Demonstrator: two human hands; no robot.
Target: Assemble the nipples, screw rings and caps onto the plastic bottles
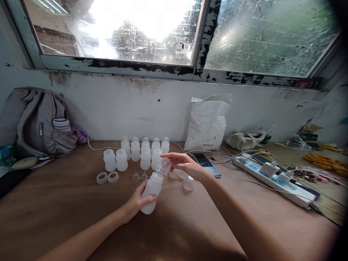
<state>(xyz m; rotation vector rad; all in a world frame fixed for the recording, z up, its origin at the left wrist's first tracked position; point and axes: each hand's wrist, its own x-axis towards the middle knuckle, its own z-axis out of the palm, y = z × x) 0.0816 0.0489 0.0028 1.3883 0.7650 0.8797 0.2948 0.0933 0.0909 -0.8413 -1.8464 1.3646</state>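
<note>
My left hand [137, 201] is wrapped round a frosted white baby bottle [151, 192], tilted with its top leaning right. My right hand [187, 166] has its fingers on a clear bottle cap [164, 166] at the bottle's upper end; whether the cap touches the bottle I cannot tell. Beyond stand several capped bottles [135, 149] and two bottles without tops, one of them an open bottle [110, 160]. Before these lie two collar rings [102, 177] and two clear teats [136, 176]. Several clear discs [187, 185] lie partly behind my right hand.
A silver padded bag [206, 123] leans on the wall, with a phone [206, 165] in front of it. On the right lies a white power strip [280, 181] with trailing cables. A grey backpack [35, 119] stands at the back left.
</note>
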